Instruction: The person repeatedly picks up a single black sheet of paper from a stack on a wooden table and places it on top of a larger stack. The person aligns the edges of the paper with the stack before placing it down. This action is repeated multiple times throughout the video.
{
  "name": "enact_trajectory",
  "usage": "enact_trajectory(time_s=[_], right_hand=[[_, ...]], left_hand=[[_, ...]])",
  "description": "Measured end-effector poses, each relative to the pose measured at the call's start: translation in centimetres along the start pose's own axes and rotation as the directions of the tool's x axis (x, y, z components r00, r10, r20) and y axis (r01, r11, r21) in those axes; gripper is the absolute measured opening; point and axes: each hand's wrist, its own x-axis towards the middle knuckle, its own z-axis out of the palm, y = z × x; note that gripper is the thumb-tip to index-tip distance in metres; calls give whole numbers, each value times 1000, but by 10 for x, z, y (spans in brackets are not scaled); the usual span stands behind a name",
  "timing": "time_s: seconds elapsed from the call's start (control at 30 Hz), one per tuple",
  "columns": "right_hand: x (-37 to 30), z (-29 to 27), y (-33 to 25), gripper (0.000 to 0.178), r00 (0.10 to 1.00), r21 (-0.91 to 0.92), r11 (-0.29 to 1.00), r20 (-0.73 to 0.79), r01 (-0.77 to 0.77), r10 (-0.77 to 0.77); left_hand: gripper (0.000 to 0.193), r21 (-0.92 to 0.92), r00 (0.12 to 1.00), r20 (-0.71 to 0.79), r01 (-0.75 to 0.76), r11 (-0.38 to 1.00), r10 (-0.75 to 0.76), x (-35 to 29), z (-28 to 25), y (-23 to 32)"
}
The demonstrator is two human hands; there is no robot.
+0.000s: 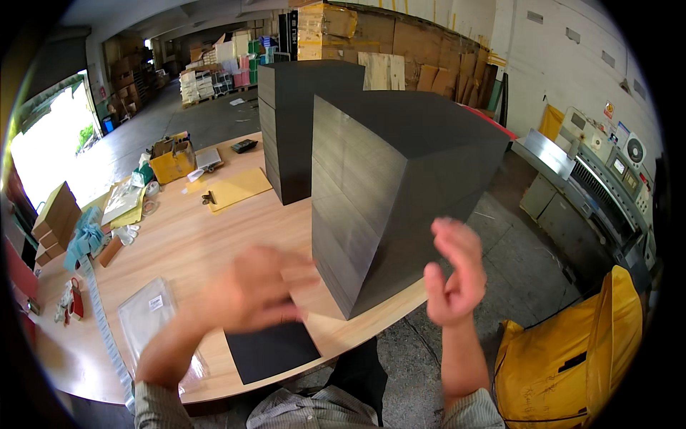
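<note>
A tall stack of black sheets (371, 193) rises from the wooden table in front of me, its edges squared. Behind it on the left stands a second black stack (286, 129). My left hand (254, 289), smeared by motion, is over the table with its fingers spread and nothing visible in them. Below it a flat black sheet (271, 350) lies at the table's near edge, partly covered by my hand. My right hand (457, 272) is raised beside the near stack's right side, thumb and fingers apart and holding nothing.
On the table (229, 236) lie a yellow clipboard (239, 189), a clear plastic bag (146, 307), a measuring tape strip (103, 322) and a small cardboard box (173, 161). A yellow fabric-covered object (572, 357) stands at right, near a large machine (600, 179). Cartons (400, 36) line the back.
</note>
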Motion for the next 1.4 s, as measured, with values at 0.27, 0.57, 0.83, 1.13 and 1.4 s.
enact_trajectory(time_s=[0.27,0.57,0.83,1.13,1.4], right_hand=[[82,-5,30,41,994,-41,995,-44,95,-97],[79,6,45,44,997,-79,994,-17,70,-72],[85,13,51,41,987,-76,990,-95,121,-128],[87,19,51,39,982,-111,982,-88,156,-166],[83,25,52,37,980,-118,977,-78,175,-185]], left_hand=[[53,-118,956,-134,-275,954,259,181,-59,-44],[36,-296,932,304,-103,950,196,236,-74,-55],[37,-365,911,349,-85,927,221,247,-75,-62],[39,-411,913,329,-92,907,242,247,-71,-72],[40,-440,917,327,-69,896,231,246,-69,-72]])
